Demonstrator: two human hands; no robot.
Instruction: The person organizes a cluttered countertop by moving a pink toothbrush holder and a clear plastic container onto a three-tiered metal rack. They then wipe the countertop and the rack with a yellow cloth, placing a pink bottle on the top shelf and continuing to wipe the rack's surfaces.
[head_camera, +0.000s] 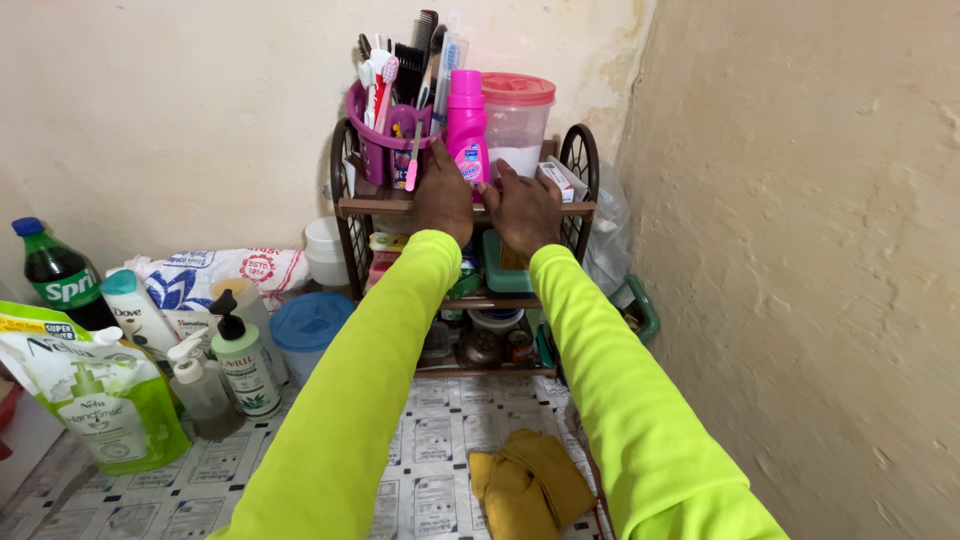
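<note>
Both my arms in bright yellow-green sleeves reach to the top shelf of a small brown rack (566, 209). My left hand (443, 198) rests on the shelf front, its fingers touching the base of a pink bottle (467, 125). My right hand (523, 210) lies flat on the shelf just right of that bottle, beside a small white box (560, 178). A purple holder (385, 140) full of toothbrushes and combs stands left of the bottle. Behind it stands a clear jar with a pink lid (517, 118). Neither hand grips anything that I can see.
A yellow cloth (530, 482) lies on the patterned mat below. To the left stand a green soda bottle (58, 275), a green refill pouch (100, 395), pump bottles (243, 360) and a blue-lidded tub (310, 322). Bare walls close the corner at right.
</note>
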